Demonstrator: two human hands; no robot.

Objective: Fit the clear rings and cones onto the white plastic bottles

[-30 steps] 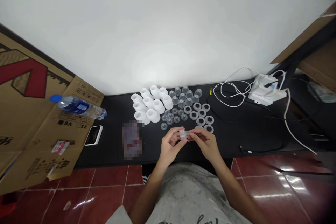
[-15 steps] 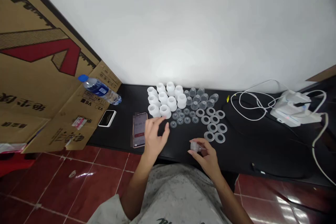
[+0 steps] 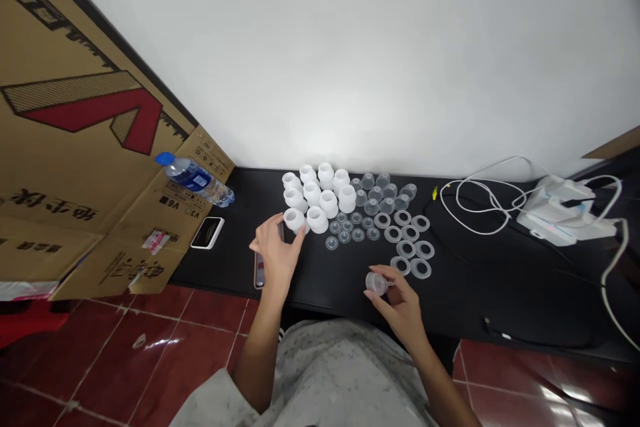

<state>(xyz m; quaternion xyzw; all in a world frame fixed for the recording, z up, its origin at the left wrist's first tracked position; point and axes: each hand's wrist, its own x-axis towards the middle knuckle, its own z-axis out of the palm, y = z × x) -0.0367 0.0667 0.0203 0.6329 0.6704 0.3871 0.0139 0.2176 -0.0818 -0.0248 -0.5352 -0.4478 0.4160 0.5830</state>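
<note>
My left hand [image 3: 277, 250] is at the front-left white plastic jar [image 3: 294, 219], thumb and index finger on either side of it. That jar still stands among several like it, all with open tops. My right hand [image 3: 400, 297] holds a small clear ribbed round plastic piece [image 3: 376, 283] between thumb and fingers, above the front of the black table. Its round face is turned toward the left. Between the hands lie several small clear discs [image 3: 345, 236]. Behind them stand clear dome-shaped caps [image 3: 371, 206], and flat translucent rings [image 3: 421, 268] lie to the right.
A phone [image 3: 259, 272] lies partly under my left hand. Left of it are a white-framed device [image 3: 207, 233], a water bottle [image 3: 195, 179] and a large cardboard box [image 3: 100, 213]. White cables [image 3: 493, 197] and white boxes [image 3: 555, 210] occupy the right of the black table [image 3: 465, 280].
My left hand has moved left, from in front of the jars to the front-left jar. My right hand has turned the clear piece so its round face shows more. The view has shifted slightly.
</note>
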